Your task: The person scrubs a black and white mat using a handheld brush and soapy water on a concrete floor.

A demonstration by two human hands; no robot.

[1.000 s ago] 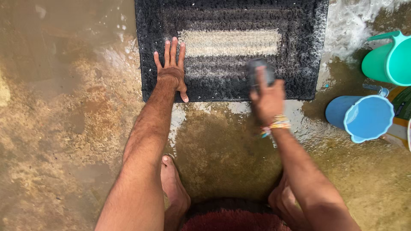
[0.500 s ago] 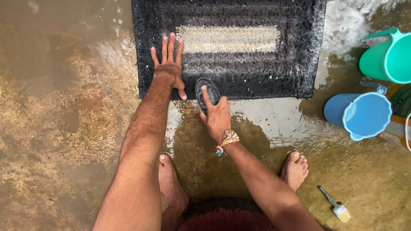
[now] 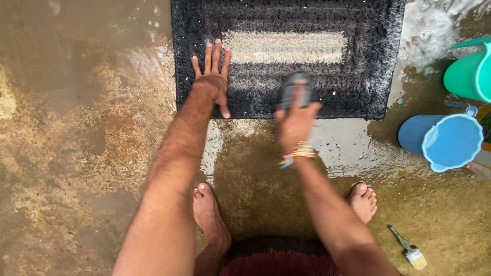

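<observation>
Right hand (image 3: 295, 122) and the dark brush (image 3: 295, 89) it grips are motion-blurred; bristles and brush shape can't be made out, and fingers hide its lower part. Dark mat (image 3: 353, 76) is cut off by the top edge, so its far end is out of view. Green jug (image 3: 468, 74) runs off the right edge, only part of body + handle showing. Blue bucket (image 3: 442, 140) is nearly whole; items behind it at the right edge are too clipped to tell. Red cloth (image 3: 279, 263) is cut by the bottom edge. Both forearms leave the bottom edge. Wrist bands (image 3: 296, 153) are blurred, details unclear.
</observation>
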